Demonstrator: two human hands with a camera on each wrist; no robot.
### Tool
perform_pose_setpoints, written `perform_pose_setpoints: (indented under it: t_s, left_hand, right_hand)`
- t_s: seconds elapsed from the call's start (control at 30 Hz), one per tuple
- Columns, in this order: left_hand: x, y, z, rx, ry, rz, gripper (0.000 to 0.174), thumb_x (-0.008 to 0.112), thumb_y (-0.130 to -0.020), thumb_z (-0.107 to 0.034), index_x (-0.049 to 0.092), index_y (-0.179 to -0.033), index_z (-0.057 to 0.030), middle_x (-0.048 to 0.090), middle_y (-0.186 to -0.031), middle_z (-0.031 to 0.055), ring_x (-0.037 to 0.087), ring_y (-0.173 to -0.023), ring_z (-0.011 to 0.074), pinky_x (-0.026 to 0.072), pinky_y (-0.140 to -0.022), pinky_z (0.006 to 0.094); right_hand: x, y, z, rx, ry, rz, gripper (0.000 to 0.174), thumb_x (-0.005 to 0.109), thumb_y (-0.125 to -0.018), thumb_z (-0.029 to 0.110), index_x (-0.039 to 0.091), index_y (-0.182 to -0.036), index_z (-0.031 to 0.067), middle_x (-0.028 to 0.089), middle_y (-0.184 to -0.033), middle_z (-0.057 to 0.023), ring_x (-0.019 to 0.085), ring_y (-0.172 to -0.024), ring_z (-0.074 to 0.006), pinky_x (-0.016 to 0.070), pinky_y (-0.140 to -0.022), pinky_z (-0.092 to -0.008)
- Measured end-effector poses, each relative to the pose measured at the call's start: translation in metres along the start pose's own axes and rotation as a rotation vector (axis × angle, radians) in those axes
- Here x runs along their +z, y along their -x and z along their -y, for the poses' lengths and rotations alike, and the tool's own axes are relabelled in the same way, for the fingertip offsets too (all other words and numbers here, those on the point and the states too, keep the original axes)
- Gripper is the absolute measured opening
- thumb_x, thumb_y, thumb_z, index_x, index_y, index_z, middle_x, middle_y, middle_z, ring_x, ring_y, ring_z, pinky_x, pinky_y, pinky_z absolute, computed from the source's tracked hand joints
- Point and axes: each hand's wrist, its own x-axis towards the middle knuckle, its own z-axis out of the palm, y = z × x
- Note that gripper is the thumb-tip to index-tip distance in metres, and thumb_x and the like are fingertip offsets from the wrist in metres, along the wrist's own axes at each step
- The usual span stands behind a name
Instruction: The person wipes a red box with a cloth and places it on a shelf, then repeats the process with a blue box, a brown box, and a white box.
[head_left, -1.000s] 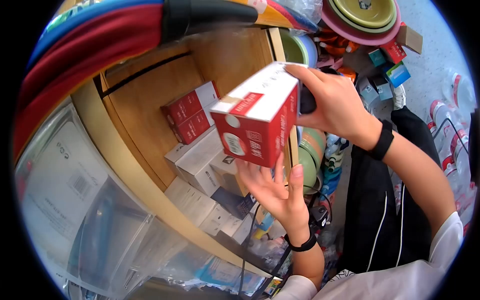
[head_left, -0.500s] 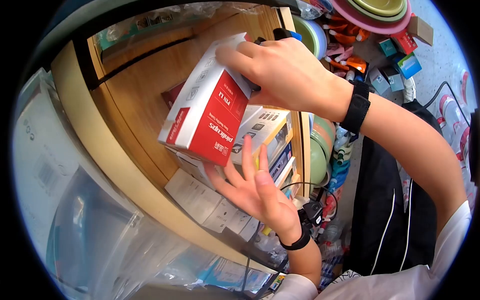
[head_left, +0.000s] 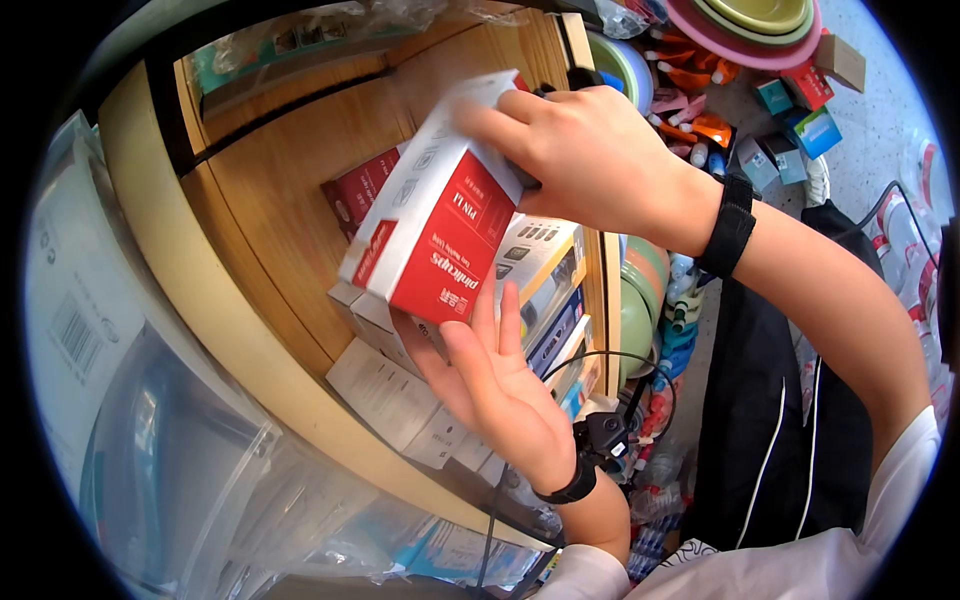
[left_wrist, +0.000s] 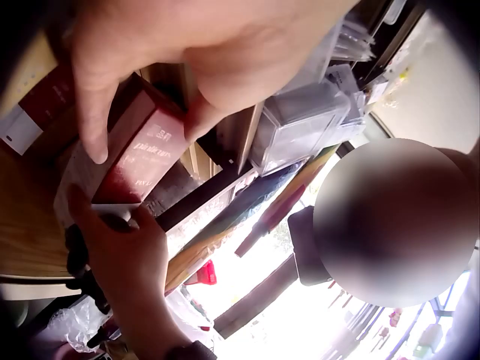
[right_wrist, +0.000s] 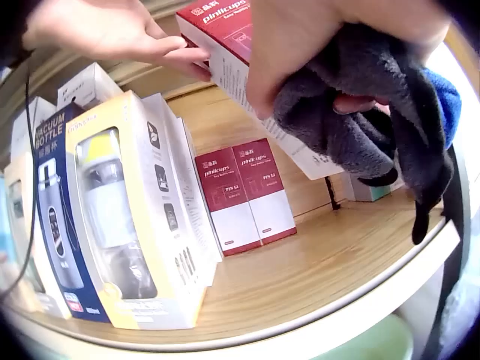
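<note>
In the head view my right hand (head_left: 610,165) grips a red and white pinlicups box (head_left: 455,225), tilted before the open wooden shelf. Its blurred fingers lie over the box's white side. A dark grey fluffy cloth (right_wrist: 352,112) is bunched in that same hand, plain in the right wrist view. Below the box, my left hand (head_left: 495,395) has its fingers extended, with fingertips right at the lower end. The left wrist view shows its fingers on either side of the box. Two similar red and white boxes (right_wrist: 246,196) stand side by side on the shelf behind.
A vacuum bottle box (right_wrist: 64,217) and a yellow-edged bottle box (right_wrist: 127,217) stand beside them on the wooden shelf (right_wrist: 277,281). Clear plastic packaging (head_left: 170,400) hangs at the near left. Stacked basins (head_left: 750,25) and small boxes (head_left: 810,125) lie on the floor. A thin cable (head_left: 600,352) crosses near my left wrist.
The box has swung left toward the shelf and turned, so its broad red face now shows. Over the last half second it shifted slightly right, while my left hand moved a little down and left.
</note>
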Motion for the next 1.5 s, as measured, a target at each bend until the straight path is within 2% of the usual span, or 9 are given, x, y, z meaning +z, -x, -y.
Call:
perform_pose_setpoints:
  t_s: [0.27,0.33,0.47,0.57,0.63,0.73,1.03,1.33,1.5]
  left_hand:
    - [-0.013,0.009,0.003,0.099,-0.22,0.093,0.066,0.05,-0.107,-0.018,0.02,-0.164,-0.0014,0.038,-0.159,0.023,0.049,-0.141,0.0409,0.0372,-0.118,0.055]
    - [-0.015,0.006,0.004,0.005,-0.136,0.092,0.084,0.062,-0.097,-0.01,0.013,-0.164,0.0017,0.033,-0.161,0.0252,0.047,-0.141,0.0431,0.0416,-0.113,0.0563]
    - [-0.012,0.003,0.003,0.004,-0.147,0.104,0.084,0.062,-0.097,-0.01,0.013,-0.164,0.0014,0.03,-0.163,0.0262,0.047,-0.141,0.0443,0.0417,-0.113,0.0563]
    - [-0.01,0.0,0.003,0.012,-0.143,0.115,0.083,0.062,-0.098,-0.01,0.013,-0.164,0.0013,0.027,-0.164,0.0276,0.047,-0.141,0.0452,0.0416,-0.113,0.0564]
    - [-0.015,0.002,0.005,0.033,-0.219,0.136,0.064,0.049,-0.108,-0.017,0.021,-0.163,0.0,0.032,-0.164,0.0244,0.047,-0.143,0.0422,0.0375,-0.118,0.0533]
    - [-0.016,0.0,0.006,0.023,-0.245,0.127,0.064,0.049,-0.108,-0.017,0.022,-0.163,0.0004,0.032,-0.164,0.0249,0.047,-0.143,0.042,0.0378,-0.118,0.0522]
    - [-0.012,0.004,0.01,0.006,-0.267,0.097,0.064,0.05,-0.107,-0.019,0.024,-0.162,-0.0001,0.032,-0.164,0.0256,0.049,-0.141,0.0422,0.0399,-0.117,0.0511]
    - [-0.013,0.005,0.012,-0.016,-0.279,0.1,0.063,0.048,-0.106,-0.018,0.025,-0.162,0.0007,0.032,-0.163,0.0273,0.05,-0.139,0.0431,0.0415,-0.115,0.0511]
    - [-0.014,0.002,0.009,-0.034,-0.295,0.114,0.065,0.05,-0.105,-0.02,0.024,-0.162,0.0008,0.032,-0.163,0.0281,0.05,-0.138,0.0438,0.0416,-0.114,0.0512]
  right_hand:
    - [0.012,0.013,-0.005,0.176,-0.228,0.044,0.055,0.088,-0.066,0.018,0.063,-0.113,0.0047,0.073,-0.095,-0.0143,0.073,-0.087,-0.0381,0.059,-0.074,-0.0458]
    - [0.015,0.013,-0.007,0.171,-0.292,0.013,0.051,0.085,-0.067,0.018,0.065,-0.11,0.0025,0.073,-0.089,-0.017,0.072,-0.086,-0.0403,0.0582,-0.075,-0.0476]
    - [0.027,0.011,-0.008,0.26,-0.389,0.011,0.047,0.084,-0.068,0.019,0.066,-0.108,0.0015,0.072,-0.083,-0.0189,0.071,-0.085,-0.0414,0.0574,-0.075,-0.0488]
    - [0.037,0.002,-0.012,0.301,-0.396,0.023,0.067,0.088,-0.065,0.018,0.063,-0.123,-0.0018,0.072,-0.091,-0.0224,0.071,-0.088,-0.0414,0.057,-0.077,-0.0452]
    - [0.04,-0.001,-0.011,0.334,-0.392,0.012,0.045,0.086,-0.066,0.017,0.065,-0.103,0.0004,0.072,-0.081,-0.0213,0.071,-0.083,-0.0423,0.0569,-0.075,-0.0492]
    - [0.046,-0.008,-0.012,0.39,-0.361,0.014,0.044,0.086,-0.066,0.017,0.063,-0.1,-0.0001,0.071,-0.081,-0.0217,0.071,-0.083,-0.0425,0.0566,-0.074,-0.0495]
    - [0.071,-0.003,-0.021,0.357,-0.331,0.007,0.052,0.089,-0.067,0.021,0.058,-0.103,-0.0012,0.071,-0.084,-0.0208,0.071,-0.084,-0.0426,0.0575,-0.076,-0.0474]
    - [0.117,-0.04,-0.031,0.334,-0.232,-0.142,0.038,0.077,-0.069,-0.001,0.06,-0.102,-0.004,0.073,-0.097,-0.0211,0.073,-0.092,-0.0391,0.0596,-0.075,-0.0448]
    - [0.145,-0.07,-0.036,0.338,-0.233,-0.225,0.034,0.074,-0.075,-0.001,0.06,-0.105,-0.0037,0.074,-0.098,-0.0205,0.074,-0.091,-0.0371,0.0604,-0.075,-0.0435]
